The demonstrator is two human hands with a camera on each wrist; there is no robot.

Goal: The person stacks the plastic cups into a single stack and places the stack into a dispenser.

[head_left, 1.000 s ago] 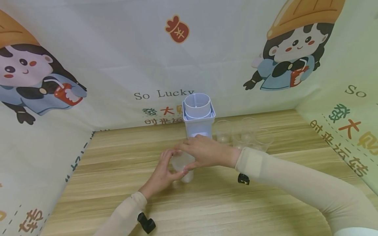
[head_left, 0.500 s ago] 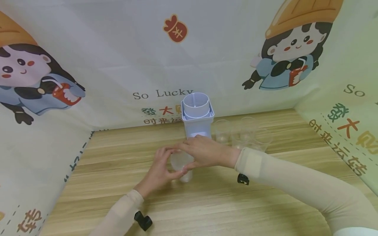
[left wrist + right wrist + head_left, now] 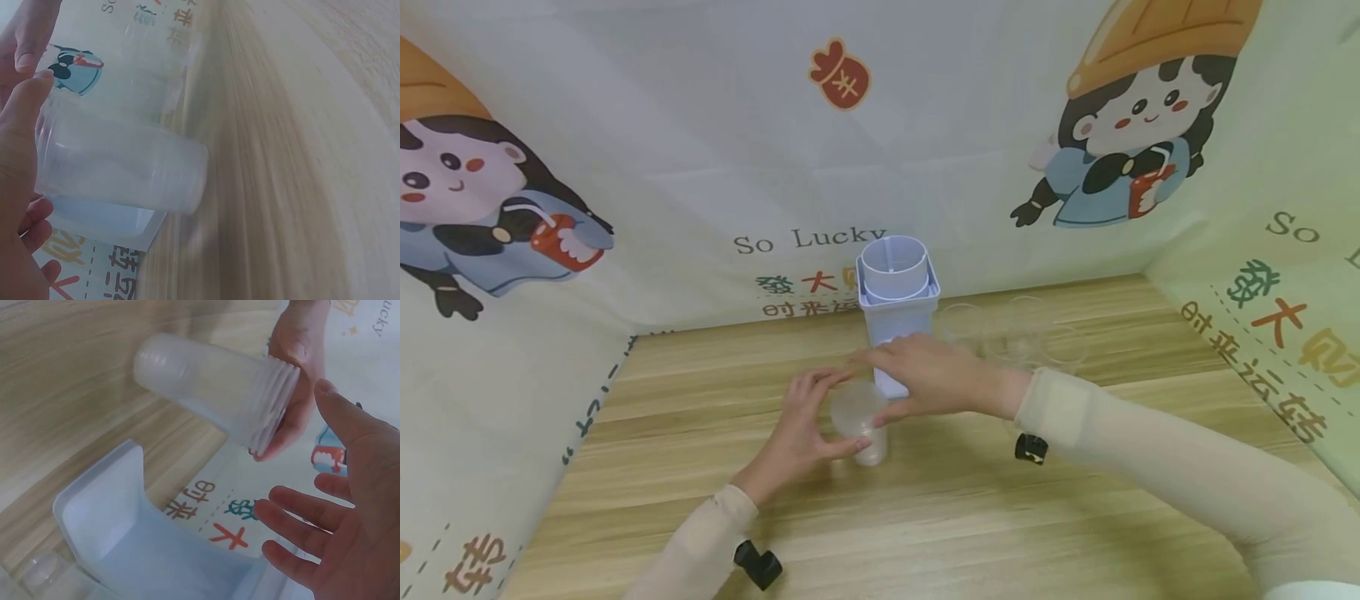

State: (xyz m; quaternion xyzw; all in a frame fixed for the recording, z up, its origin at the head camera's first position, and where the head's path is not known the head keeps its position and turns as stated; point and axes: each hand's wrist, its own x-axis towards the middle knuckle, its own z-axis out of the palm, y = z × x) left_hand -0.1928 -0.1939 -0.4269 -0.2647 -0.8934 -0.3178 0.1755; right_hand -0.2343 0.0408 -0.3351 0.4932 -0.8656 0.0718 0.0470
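My left hand [image 3: 805, 429] holds a stack of clear plastic cups [image 3: 859, 408] near the rim, thumb on the near side and fingers behind. Several nested rims show on the stack [image 3: 219, 387] in the right wrist view. Its base [image 3: 195, 178] is close to the wooden table; whether it touches I cannot tell. Beside the rim, my right hand [image 3: 943, 379] has its fingers spread, holding nothing; the right wrist view shows a gap between this hand [image 3: 356, 506] and the cups. Directly behind both hands stands a pale blue-white box [image 3: 898, 321] with a round tube on top.
Several clear cups [image 3: 1026, 329] stand on the table to the right of the box, partly behind my right arm. A printed cloth [image 3: 700, 167] hangs behind and at both sides of the wooden table [image 3: 715, 367]. The box's lower front [image 3: 169, 550] is open.
My right hand has come off the cup stack and shifted slightly right, its thumb now apart from my left thumb. My left hand keeps holding the stack. The head view has shifted slightly.
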